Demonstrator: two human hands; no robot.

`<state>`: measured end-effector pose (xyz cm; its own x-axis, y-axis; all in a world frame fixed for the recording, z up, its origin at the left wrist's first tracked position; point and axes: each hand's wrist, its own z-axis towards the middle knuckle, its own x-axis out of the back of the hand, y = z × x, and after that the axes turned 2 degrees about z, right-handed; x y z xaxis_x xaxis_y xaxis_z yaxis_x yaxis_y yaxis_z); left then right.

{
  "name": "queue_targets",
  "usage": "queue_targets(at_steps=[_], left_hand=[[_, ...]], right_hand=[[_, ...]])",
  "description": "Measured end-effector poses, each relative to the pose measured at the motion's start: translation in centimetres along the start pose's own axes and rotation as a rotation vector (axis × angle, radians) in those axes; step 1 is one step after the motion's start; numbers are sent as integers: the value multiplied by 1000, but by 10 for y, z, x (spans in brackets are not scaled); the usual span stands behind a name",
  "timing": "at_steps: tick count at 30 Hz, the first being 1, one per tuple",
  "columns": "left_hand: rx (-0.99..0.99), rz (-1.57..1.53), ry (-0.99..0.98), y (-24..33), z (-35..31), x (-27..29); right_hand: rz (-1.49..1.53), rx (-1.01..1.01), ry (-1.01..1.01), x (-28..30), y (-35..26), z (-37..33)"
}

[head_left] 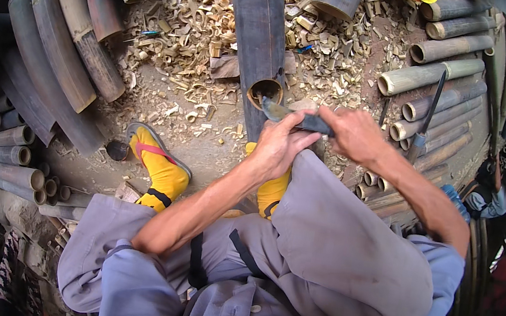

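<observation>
A thick dark bamboo tube (257,36) lies in front of me, its lower part running down toward my right foot. Near that lower part is a round opening with a pale cut rim (252,96). A short knife (315,123) with a dark handle points left, its tip at the opening's edge. My right hand (359,137) is closed around the handle end. My left hand (281,141) is closed on the knife nearer the tip, thumb and fingers pressed against it, above my right knee. Part of the blade is hidden by the left fingers.
Bamboo shavings (185,38) cover the ground ahead. Long bamboo poles (65,22) lie at left, with shorter tubes (7,156) stacked below. More cut tubes (432,76) line the right, where a long blade (431,109) stands upright. My yellow-socked foot (164,171) is at left.
</observation>
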<state>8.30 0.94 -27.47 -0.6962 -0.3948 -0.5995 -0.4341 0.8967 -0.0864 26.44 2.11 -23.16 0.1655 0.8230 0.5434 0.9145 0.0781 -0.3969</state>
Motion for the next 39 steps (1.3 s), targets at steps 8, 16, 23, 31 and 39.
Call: queue_targets(at_steps=[8, 16, 23, 31, 39], left_hand=[[-70, -430, -2, -13, 13, -25], [183, 151, 187, 22, -5, -4], [425, 953, 308, 74, -4, 5], [52, 841, 218, 23, 23, -1], [-391, -171, -91, 3, 32, -11]], right_hand=[[-357, 302, -10, 55, 23, 34], [421, 17, -75, -33, 3, 13], [1071, -284, 97, -82, -91, 13], [512, -205, 445, -80, -23, 2], [-423, 231, 363, 37, 18, 48]])
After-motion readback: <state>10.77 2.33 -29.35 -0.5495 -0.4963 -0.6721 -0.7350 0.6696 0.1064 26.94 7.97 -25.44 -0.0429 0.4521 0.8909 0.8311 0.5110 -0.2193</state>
